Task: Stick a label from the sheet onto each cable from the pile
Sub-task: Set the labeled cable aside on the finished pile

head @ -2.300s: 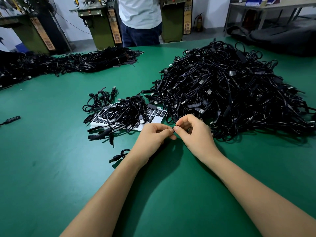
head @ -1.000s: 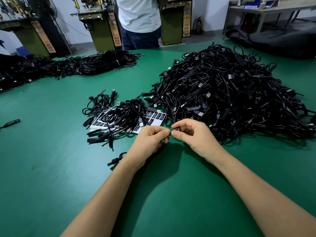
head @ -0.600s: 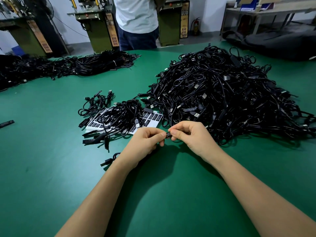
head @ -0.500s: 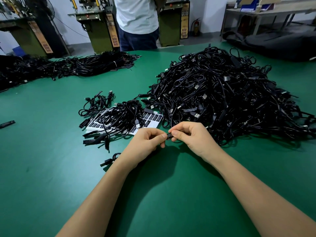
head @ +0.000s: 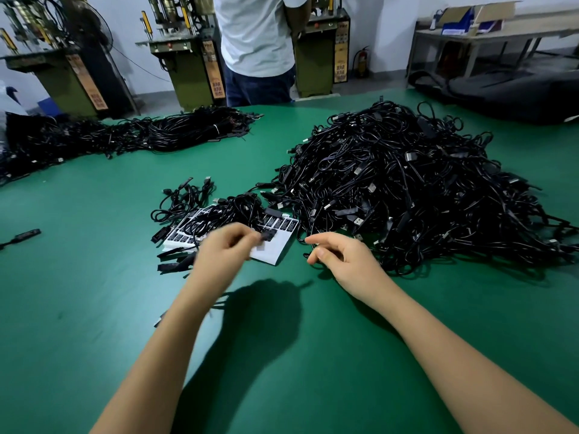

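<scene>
Hands: left hand over label sheet, cable pile right.

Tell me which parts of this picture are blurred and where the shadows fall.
Head view: the left hand is motion-blurred above the label sheet; the right hand looks sharp; both arms cast dark shadows on the green table.

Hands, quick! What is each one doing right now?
Left hand: blurred, pinching a small black cable end above the label sheet.
Right hand: open, fingers loosely curled, holding nothing.
</scene>
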Available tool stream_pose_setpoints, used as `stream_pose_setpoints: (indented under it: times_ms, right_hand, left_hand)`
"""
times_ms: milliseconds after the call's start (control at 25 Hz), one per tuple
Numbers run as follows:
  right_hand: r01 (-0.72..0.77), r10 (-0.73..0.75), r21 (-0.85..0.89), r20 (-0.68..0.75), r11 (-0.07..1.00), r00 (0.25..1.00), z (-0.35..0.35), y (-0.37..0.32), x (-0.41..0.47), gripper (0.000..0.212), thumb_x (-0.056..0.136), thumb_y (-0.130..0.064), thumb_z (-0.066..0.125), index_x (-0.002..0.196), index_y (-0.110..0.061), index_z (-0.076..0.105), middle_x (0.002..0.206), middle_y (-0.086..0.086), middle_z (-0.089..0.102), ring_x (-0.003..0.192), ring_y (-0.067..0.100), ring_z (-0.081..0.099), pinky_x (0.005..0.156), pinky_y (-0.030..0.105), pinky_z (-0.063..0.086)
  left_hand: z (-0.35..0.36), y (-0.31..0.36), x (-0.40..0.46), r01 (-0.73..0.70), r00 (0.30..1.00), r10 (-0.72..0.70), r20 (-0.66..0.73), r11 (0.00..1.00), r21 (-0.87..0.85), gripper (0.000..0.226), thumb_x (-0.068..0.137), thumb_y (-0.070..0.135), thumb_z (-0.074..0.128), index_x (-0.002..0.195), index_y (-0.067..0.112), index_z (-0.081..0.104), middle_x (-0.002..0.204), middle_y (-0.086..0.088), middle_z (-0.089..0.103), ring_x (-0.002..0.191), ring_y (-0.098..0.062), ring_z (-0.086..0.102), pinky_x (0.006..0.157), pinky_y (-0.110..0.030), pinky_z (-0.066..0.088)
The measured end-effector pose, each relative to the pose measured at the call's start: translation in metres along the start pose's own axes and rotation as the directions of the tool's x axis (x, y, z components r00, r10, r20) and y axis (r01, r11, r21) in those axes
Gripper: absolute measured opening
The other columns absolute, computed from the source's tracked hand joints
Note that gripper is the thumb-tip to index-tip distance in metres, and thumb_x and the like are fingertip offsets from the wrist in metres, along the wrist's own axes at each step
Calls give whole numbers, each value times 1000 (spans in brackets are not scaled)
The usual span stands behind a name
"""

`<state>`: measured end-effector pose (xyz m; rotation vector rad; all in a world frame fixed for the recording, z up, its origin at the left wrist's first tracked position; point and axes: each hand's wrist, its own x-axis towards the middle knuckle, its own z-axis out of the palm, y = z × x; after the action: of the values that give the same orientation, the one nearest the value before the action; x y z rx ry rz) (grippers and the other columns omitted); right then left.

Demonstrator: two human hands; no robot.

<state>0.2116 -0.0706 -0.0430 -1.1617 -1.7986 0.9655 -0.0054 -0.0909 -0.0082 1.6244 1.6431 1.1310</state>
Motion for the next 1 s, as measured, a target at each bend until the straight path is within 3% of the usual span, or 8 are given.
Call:
stream_pose_setpoints:
  times_ms: [120,200,320,480,600,720,880,1000]
  right_hand:
    - [-5,5,9,-62,1000,998,4,0,-1,26,96,-9,52,103,-28,67,79,-15,70,72,30,59,67,35,49]
    - [-3,11,44,-169,999,986,4,-1,0,24,93,-5,54,99,-24,68,80,-11,71,75,19,65,71,30,52]
    - [19,-17,3,-335,1000,942,3,-1,0,17,90,-4,59,96,-17,69,80,-7,69,77,8,65,73,19,51]
    - [11,-35,-65,-377,998,926,5,-2,0,15,89,-4,60,94,-15,69,76,-11,65,73,2,60,70,18,48]
    - [5,-32,-68,-400,998,916,5,-2,1,15,89,-4,59,93,-15,69,76,-8,67,73,3,61,69,19,49]
    - [-22,-22,-75,-533,997,846,2,1,2,16,90,-2,55,97,-10,68,83,-1,67,75,12,61,73,29,51]
    - [-58,20,-33,-689,998,725,-1,1,3,20,91,0,48,99,-7,65,91,3,65,83,20,60,77,41,50]
    - [-89,40,-23,-761,996,647,-4,0,3,23,88,2,44,97,-9,63,92,4,66,86,21,61,77,40,49]
  left_hand:
    - [-45,-3,20,-2,939,52,-340,989,146,28,92,35,60,78,11,64,55,4,50,52,-16,41,54,-29,34]
    - [-71,-7,45,56,899,82,-431,952,300,31,95,37,55,83,9,62,68,-7,58,66,-27,51,63,-36,39]
    - [-99,-20,86,179,880,77,-469,861,476,30,98,32,50,99,5,63,90,-19,64,81,-32,53,70,-37,37]
    - [-112,-36,120,284,853,49,-520,792,540,31,99,27,48,99,1,63,99,-25,64,83,-34,51,74,-36,39]
    - [-106,-44,123,301,908,13,-419,674,674,37,101,27,42,114,-3,59,113,-32,59,105,-44,52,93,-45,41]
    - [-77,-48,106,188,941,86,-328,674,714,37,98,20,44,127,-1,53,121,-31,52,113,-45,44,97,-46,36]
    - [-19,-35,56,-27,892,339,-299,699,714,22,92,6,52,106,0,67,100,-22,65,94,-37,52,81,-43,41]
    - [33,-14,20,-347,862,495,-105,729,590,13,86,9,62,94,4,72,89,-13,69,81,-35,56,74,-44,45]
